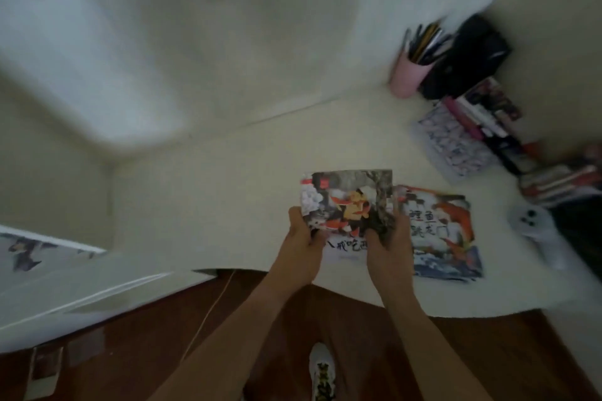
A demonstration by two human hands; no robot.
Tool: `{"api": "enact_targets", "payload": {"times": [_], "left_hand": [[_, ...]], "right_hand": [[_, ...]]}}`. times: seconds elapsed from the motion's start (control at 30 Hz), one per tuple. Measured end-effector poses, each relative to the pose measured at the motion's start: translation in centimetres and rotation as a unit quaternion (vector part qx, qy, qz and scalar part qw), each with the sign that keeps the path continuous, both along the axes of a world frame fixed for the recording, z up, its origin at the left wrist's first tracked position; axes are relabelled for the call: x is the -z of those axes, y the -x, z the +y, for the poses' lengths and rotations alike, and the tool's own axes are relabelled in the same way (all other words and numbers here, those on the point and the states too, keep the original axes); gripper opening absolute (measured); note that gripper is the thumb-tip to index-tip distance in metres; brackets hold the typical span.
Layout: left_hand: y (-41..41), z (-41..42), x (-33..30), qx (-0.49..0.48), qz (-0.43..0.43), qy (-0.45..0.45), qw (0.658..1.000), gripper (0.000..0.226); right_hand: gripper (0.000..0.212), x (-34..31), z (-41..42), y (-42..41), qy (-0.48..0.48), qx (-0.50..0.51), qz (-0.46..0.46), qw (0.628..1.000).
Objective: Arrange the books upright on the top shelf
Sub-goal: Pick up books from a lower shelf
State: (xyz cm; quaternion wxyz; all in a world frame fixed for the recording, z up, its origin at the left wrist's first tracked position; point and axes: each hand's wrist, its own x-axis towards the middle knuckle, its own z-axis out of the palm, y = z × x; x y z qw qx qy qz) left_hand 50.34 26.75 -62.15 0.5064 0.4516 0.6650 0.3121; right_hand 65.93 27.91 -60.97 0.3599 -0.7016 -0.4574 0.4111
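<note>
A picture book (347,202) with a glossy, colourful cover of red and orange figures is lifted off the white desk (247,192), gripped at its two lower corners. The left hand (304,239) curls its fingers round the lower left corner; the right hand (389,239) grips the lower right corner, thumb on the cover. Under the fingers lies a white sheet or book with black characters (345,246), flat on the desk. Just right of the right fingers lies a second flat book (446,234), thin, rectangular, showing a red fish over blue waves. Well beyond the right fingers, by the wall, stand a pink cylindrical pen cup (408,76) full of pens, a black bag (472,52), a row of leaning books (482,117) too blurred to count, and a patterned booklet (452,146). A white plush toy (534,221) sits far right.
</note>
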Motion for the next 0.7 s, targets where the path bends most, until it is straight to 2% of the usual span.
{"api": "enact_targets", "payload": {"times": [0.1, 0.17, 0.3, 0.37, 0.47, 0.53, 0.6, 0.7], "left_hand": [[-8.8, 2.9, -0.4, 0.062, 0.087, -0.037, 0.994, 0.032], [-13.1, 3.6, -0.6, 0.074, 0.157, -0.058, 0.983, 0.038], [-16.6, 3.7, 1.5, 0.073, 0.256, -0.066, 0.962, 0.046], [-17.0, 3.6, 2.8, 0.094, 0.244, -0.041, 0.964, 0.054], [-17.0, 3.9, 4.0, 0.118, 0.205, -0.015, 0.971, 0.059], [-16.0, 3.7, 3.9, 0.102, 0.173, 0.003, 0.98, 0.055], [-13.8, 2.8, 3.3, 0.06, 0.146, 0.027, 0.987, 0.058], [-7.9, 0.1, 2.5, -0.04, 0.146, 0.016, 0.988, 0.056]], "right_hand": [[0.041, -0.7, 1.3, -8.2, 0.032, 0.088, -0.099, 0.991], [0.035, -0.2, 2.4, -12.7, 0.058, 0.086, -0.164, 0.981], [0.045, 2.0, 4.1, -16.9, 0.121, 0.05, -0.262, 0.956], [0.048, 3.3, 4.1, -17.4, 0.158, 0.006, -0.305, 0.939], [0.046, 3.8, 3.4, -17.4, 0.198, -0.006, -0.26, 0.945], [0.057, 3.4, 3.0, -17.0, 0.174, 0.0, -0.31, 0.935], [0.062, 2.4, 2.3, -15.1, 0.069, -0.003, -0.349, 0.935], [0.043, 0.9, 1.2, -8.2, -0.096, -0.092, -0.29, 0.948]]}}
